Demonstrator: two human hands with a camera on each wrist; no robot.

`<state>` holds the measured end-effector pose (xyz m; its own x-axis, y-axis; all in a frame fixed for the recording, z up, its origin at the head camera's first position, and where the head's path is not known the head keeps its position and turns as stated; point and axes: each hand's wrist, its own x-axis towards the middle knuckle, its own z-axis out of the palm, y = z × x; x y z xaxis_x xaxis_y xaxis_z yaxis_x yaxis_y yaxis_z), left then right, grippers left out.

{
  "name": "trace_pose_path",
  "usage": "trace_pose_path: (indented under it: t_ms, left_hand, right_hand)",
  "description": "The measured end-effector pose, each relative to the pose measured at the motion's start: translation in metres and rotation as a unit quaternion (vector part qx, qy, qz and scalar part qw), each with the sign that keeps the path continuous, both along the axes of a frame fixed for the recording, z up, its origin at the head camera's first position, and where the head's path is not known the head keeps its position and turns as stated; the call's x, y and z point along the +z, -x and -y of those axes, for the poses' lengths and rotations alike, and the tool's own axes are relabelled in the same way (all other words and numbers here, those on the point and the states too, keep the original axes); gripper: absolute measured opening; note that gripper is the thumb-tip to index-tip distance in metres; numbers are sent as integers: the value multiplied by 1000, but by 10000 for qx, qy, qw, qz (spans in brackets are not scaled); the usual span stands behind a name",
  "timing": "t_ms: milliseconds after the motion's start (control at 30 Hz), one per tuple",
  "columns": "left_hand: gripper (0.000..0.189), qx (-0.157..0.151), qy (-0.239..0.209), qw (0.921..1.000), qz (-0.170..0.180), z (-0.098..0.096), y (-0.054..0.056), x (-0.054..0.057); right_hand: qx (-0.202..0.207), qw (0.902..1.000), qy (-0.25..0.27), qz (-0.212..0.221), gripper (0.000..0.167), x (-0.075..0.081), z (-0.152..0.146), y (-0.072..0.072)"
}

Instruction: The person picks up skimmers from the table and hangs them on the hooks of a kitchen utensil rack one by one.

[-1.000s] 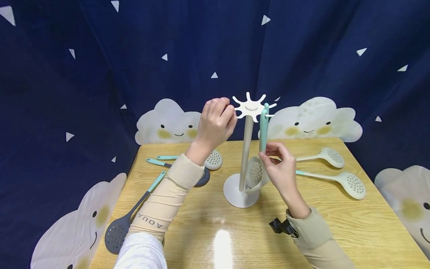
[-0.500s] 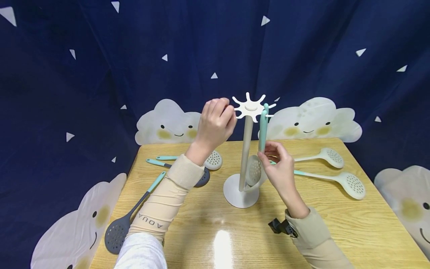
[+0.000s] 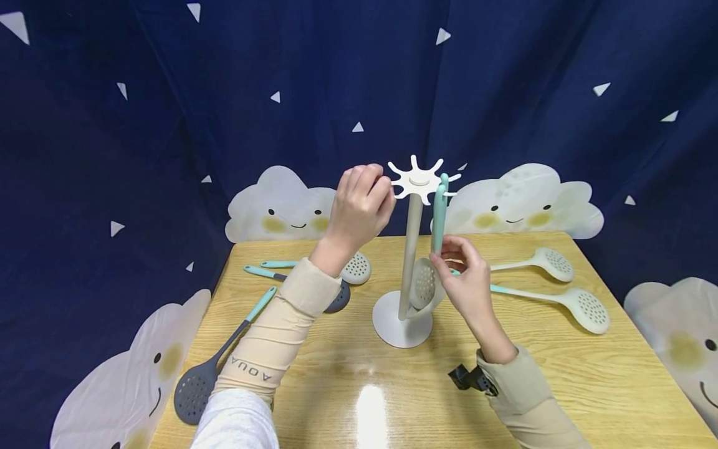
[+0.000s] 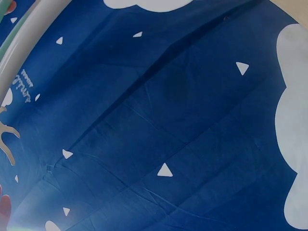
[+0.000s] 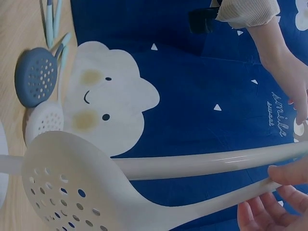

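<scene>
A white utensil stand (image 3: pixel 412 243) with a ring of curved prongs on top stands mid-table. My left hand (image 3: pixel 361 202) has its fingers curled at the stand's left prong, gripping it; the fingertips are hidden in the head view. Low on the handle of a cream skimmer (image 5: pixel 72 183) with a mint grip, my right hand (image 3: pixel 465 268) pinches between thumb and fingers. This mint handle (image 3: pixel 439 218) rises to a right-hand prong, its tip overlapping that prong. Just behind it shows a second mint handle tip (image 3: pixel 445 179). The skimmer's perforated head hangs beside the pole, above the round base (image 3: pixel 387 321).
Two cream skimmers lie on the right of the wooden table (image 3: pixel 348 386), one farther back (image 3: pixel 552 263) and one nearer (image 3: pixel 586 308). At left lie a dark skimmer (image 3: pixel 196 390), another dark one (image 3: pixel 339 299) partly behind my arm, and a pale one (image 3: pixel 357 268). A navy curtain (image 3: pixel 314 75) hangs behind.
My right hand and the pinched handle have shifted very slightly left, and the skimmer head has moved a touch nearer the pole. My left hand keeps its place at the stand.
</scene>
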<state>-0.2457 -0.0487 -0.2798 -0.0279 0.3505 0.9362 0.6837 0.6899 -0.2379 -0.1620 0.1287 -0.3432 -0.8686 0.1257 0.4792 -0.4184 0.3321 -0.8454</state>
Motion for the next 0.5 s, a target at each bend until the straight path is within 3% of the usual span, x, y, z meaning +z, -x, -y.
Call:
trace_pose_path:
  t_ms: [133,233,367,500]
  left_hand:
    - [6,2,1,10000,-11,0,0,0]
    - [6,-14,3,10000,-27,0,0,0]
    - [6,-23,18,10000,-49,-1,1,0]
    - [6,-17,5,10000,-66,0,1,0]
  right_hand:
    - [151,9998,44,-136,29,7,1,-4]
    - [260,9977,298,-559,29,2,-4,0]
    - [83,9892,527,-1365,24,-14,-16,15]
    - [-420,9821,184,-1827,21,-44,-32,39]
